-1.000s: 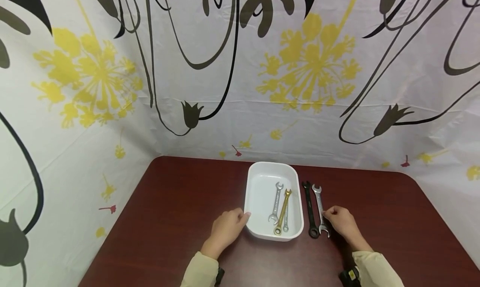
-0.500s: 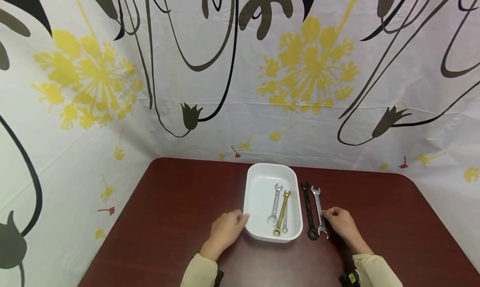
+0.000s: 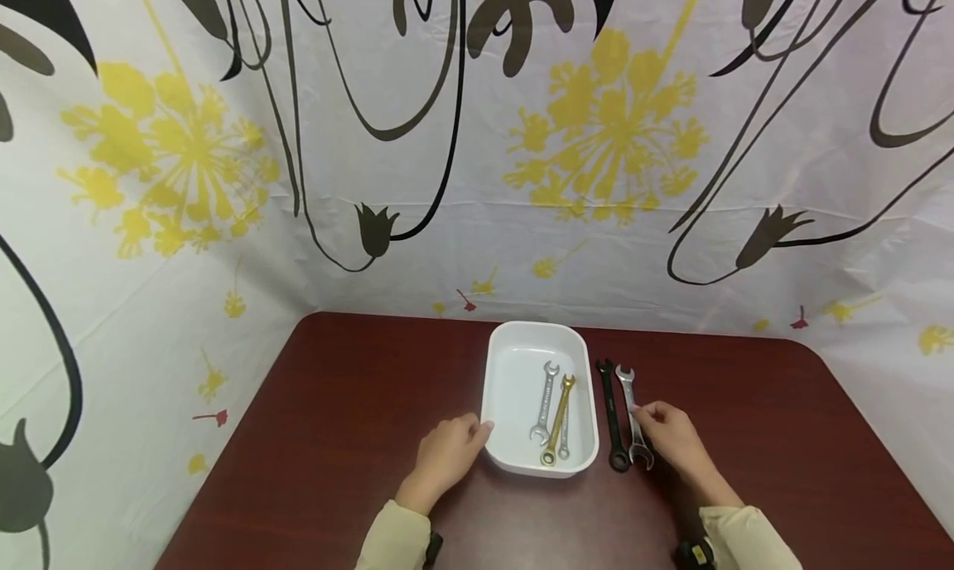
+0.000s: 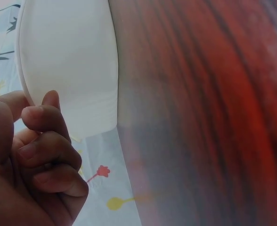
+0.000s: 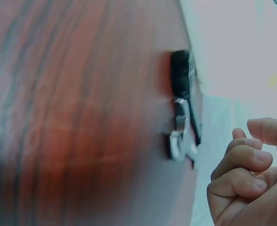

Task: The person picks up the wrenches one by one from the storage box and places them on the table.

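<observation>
Pale glare washes the near tabletop [image 3: 547, 520], whose grain blurs in both wrist views.

no readable text, label, brand, number or sign shows in any view. fine marks along the shank of the left silver wrench [image 3: 546, 400] in the white tray [image 3: 510, 379], and whatever the yellow patch [image 3: 698, 554] on the device at the right wrist bears, are too small to make out.
</observation>
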